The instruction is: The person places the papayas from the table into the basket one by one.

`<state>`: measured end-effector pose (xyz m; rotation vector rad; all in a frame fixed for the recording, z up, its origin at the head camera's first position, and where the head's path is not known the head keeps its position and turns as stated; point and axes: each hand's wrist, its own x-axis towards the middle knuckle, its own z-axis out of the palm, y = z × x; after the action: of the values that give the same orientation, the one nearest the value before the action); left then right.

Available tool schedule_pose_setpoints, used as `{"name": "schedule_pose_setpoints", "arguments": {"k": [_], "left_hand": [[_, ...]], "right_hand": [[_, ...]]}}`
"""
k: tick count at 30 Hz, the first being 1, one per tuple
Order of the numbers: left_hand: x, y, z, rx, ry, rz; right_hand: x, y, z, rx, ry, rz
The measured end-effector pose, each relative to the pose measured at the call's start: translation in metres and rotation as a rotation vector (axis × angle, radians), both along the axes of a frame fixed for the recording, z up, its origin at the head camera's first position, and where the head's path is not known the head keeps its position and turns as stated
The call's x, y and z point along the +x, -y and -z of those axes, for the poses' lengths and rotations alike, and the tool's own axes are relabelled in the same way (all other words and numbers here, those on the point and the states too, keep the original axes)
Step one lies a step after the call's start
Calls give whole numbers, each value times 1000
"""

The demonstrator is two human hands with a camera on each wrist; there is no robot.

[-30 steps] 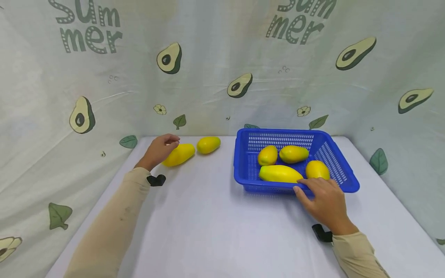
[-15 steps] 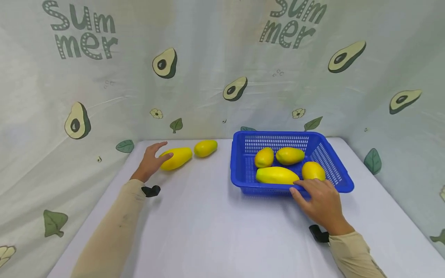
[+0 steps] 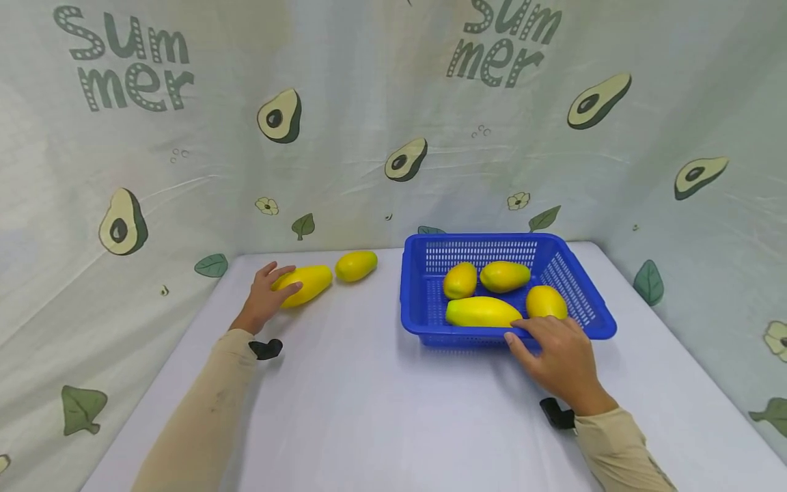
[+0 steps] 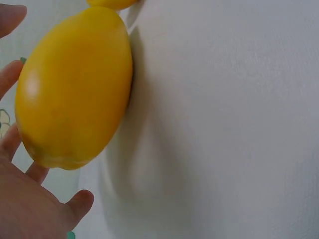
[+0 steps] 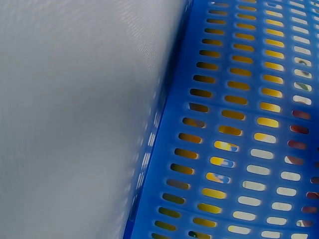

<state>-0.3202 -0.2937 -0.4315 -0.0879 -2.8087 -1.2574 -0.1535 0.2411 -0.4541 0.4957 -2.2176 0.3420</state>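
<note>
Where the left hand (image 3: 263,296) spreads, a yellow fruit (image 3: 313,283) lies partly within.

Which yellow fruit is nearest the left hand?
The large fruit on the table, leftmost in the head view, with the left hand at its left end. The smaller loose fruit lies farther right; the other four fruits sit in the blue basket.

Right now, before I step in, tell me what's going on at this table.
A person's left hand is spread around the left end of a large yellow fruit on the white table; whether it touches is unclear. Another yellow fruit lies just past that one. The right hand holds a blue basket by its near rim; four more yellow fruits lie inside.
</note>
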Motion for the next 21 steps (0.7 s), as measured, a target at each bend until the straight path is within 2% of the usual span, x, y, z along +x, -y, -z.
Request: {"name": "schedule_pose_setpoints", "arguments": {"k": [5, 11, 14, 21], "left_hand": [[-4, 2, 6, 21, 2, 10], [-5, 3, 8, 13, 41, 21], [-6, 4, 8, 11, 38, 37], [0, 15, 14, 18, 29, 49]], "right_hand": [[1, -1, 1, -4, -2, 9], [2, -1, 3, 3, -10, 21], [1, -2, 4, 3, -26, 21], [-1, 0, 5, 17, -30, -2]]}}
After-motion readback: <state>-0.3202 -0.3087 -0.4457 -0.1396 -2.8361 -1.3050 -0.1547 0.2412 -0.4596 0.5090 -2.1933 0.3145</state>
